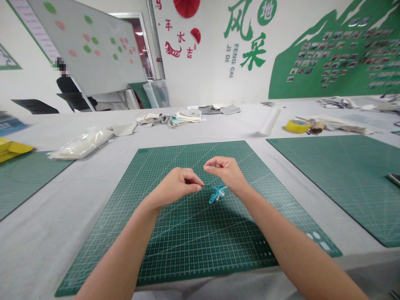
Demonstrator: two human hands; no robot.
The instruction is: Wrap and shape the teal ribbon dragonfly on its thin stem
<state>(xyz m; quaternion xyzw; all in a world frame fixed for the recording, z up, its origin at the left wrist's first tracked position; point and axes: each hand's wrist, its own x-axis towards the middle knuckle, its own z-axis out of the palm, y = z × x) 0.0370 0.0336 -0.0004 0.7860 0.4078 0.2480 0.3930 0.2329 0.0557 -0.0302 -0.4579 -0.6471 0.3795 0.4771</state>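
Note:
A small blue and white beaded ornament (216,193) hangs at the end of a thin dark green stem, above the green cutting mat (187,254). My left hand (179,185) pinches that stem between thumb and fingertips, to the left of the ornament. Just above and to the right is my right hand (226,171), its thumb and index fingertips brought together; whatever lies between them is too small to make out. The ornament's right end lies close below my right palm.
More cutting mats lie at the right (350,175) and left (31,179). Behind are a plastic-wrapped bundle (86,143), cloth pieces (187,116), a white roll (271,121) and yellow tape (296,126). A person (67,85) sits at the far left.

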